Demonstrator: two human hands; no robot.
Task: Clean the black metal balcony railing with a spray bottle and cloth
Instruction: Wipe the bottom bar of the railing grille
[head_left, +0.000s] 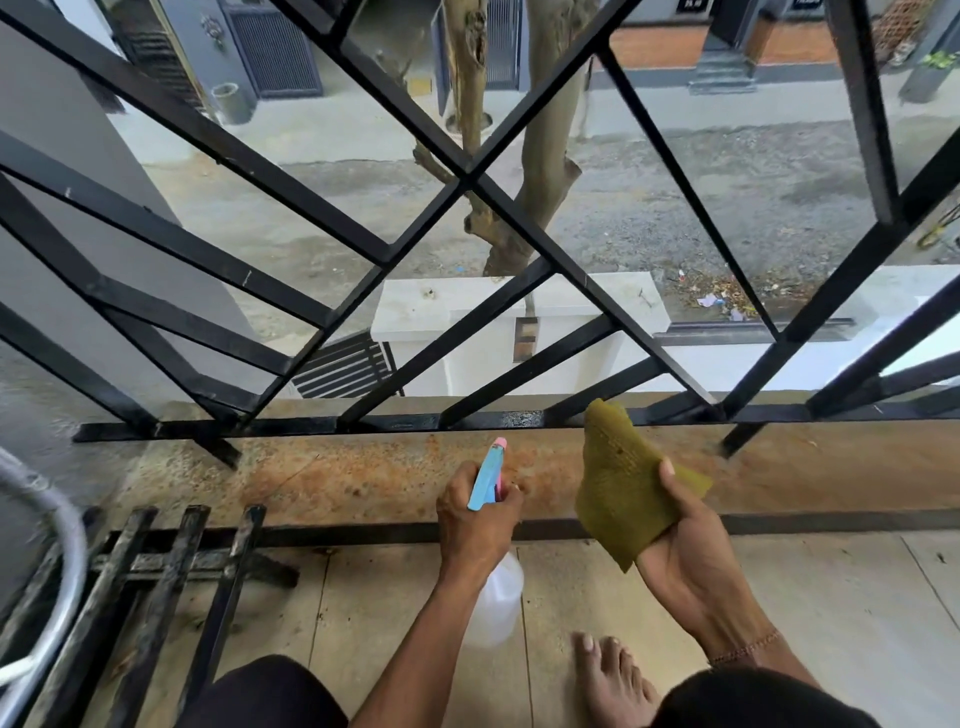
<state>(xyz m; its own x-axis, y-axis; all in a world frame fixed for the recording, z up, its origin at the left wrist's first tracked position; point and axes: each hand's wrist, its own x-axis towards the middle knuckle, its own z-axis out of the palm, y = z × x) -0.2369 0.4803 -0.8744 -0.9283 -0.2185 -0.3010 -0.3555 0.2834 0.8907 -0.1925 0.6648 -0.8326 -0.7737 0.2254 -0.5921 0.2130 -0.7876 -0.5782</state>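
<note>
2 hands are busy in the head view, the only 1 I have: my left hand (475, 512) is curled round the neck of the spray bottle (493, 597), its blue and pink nozzle aimed up at the bottom rail of the railing (467, 420), and my right hand (685, 545) pinches the green cloth (618, 478) between thumb and fingers, its top corner raised just in front of that rail. I crouch on the tile floor, my bare foot (610, 675) below the cloth. Part of the rail near the cloth looks wet and glossy, so I judge the step is spray and wipe along the bottom rail. Next calls for pressing the cloth flat on the rail and rubbing sideways, then wetting the duller stretch to the left.
</note>
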